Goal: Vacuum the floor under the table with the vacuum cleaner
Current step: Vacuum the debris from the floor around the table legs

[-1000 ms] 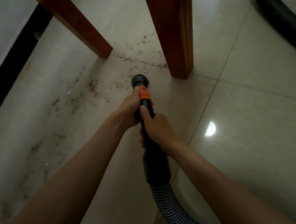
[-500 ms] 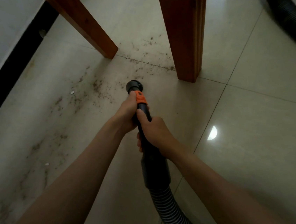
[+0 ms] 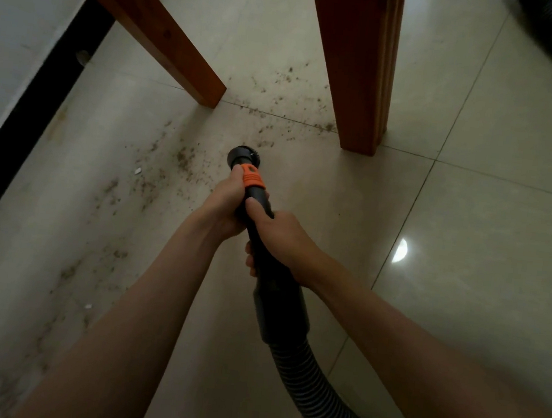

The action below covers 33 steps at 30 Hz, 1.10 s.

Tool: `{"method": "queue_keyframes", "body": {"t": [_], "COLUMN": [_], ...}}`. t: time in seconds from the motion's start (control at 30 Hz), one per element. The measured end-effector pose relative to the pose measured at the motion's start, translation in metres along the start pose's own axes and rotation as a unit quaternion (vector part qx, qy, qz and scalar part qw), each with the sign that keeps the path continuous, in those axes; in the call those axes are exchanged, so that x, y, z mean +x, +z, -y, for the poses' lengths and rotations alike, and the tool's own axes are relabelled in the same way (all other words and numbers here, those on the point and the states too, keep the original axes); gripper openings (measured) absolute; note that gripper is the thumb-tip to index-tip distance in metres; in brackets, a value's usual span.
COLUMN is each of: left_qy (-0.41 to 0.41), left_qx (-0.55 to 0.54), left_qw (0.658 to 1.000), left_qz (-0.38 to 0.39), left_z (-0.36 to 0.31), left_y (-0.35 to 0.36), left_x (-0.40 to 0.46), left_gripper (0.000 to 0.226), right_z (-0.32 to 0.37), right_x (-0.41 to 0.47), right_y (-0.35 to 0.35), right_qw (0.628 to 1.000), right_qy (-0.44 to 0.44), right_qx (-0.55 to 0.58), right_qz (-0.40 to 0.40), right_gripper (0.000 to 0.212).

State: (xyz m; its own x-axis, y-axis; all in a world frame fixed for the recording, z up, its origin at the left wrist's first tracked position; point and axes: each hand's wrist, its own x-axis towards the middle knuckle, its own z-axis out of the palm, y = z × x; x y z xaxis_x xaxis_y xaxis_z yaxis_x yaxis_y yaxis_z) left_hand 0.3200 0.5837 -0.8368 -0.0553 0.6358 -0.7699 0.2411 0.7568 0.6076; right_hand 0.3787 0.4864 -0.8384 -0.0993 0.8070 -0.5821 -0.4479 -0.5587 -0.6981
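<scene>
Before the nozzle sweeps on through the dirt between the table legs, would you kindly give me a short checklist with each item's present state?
1. Left hand grips the wand just behind the orange collar: ok.
2. Right hand grips the wand lower down: ok.
3. Nozzle aimed at the floor beside the dirt: ok.
4. Nozzle apart from the near table leg: ok.
5. Hose trails unkinked: ok.
6. Suction running: cannot tell.

table legs (image 3: 357, 67) ahead, open gap between
</scene>
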Motion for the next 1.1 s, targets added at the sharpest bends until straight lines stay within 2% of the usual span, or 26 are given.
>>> {"method": "queue_keyframes", "body": {"t": [0.1, 0.2, 0.4, 0.57, 0.8, 0.9, 1.1], "left_qy": [-0.010, -0.011, -0.004, 0.003, 0.006, 0.002, 0.006], "left_qx": [0.008, 0.009, 0.024, 0.063, 0.073, 0.089, 0.091], "left_qw": [1.000, 0.999, 0.999, 0.998, 0.996, 0.994, 0.996], "left_qz": [-0.016, -0.038, -0.042, -0.009, -0.043, -0.058, -0.017], "left_z": [0.000, -0.001, -0.010, -0.024, -0.031, -0.032, -0.029], "left_y": [-0.011, -0.019, -0.011, 0.001, 0.006, 0.009, 0.015], "left_x": [0.005, 0.007, 0.005, 0.000, 0.003, 0.004, -0.006], "left_gripper": [0.054, 0.050, 0.054, 0.062, 0.067, 0.065, 0.055], "right_z": [-0.006, -0.015, -0.013, -0.002, 0.015, 0.015, 0.009], "right_x": [-0.003, -0.005, -0.001, 0.003, 0.006, 0.005, -0.002], "right_y": [-0.001, 0.002, 0.009, 0.010, 0.004, 0.007, 0.009], "right_qw": [0.997, 0.996, 0.999, 1.000, 1.000, 1.000, 0.997], "right_qy": [0.028, 0.036, 0.002, -0.016, -0.001, 0.000, -0.023], "right_qx": [0.038, 0.001, -0.024, -0.016, -0.014, -0.012, -0.045], "right_qz": [0.057, 0.087, 0.024, -0.016, 0.009, -0.001, -0.053], "right_gripper": [0.045, 0.047, 0.047, 0.051, 0.048, 0.047, 0.053]}}
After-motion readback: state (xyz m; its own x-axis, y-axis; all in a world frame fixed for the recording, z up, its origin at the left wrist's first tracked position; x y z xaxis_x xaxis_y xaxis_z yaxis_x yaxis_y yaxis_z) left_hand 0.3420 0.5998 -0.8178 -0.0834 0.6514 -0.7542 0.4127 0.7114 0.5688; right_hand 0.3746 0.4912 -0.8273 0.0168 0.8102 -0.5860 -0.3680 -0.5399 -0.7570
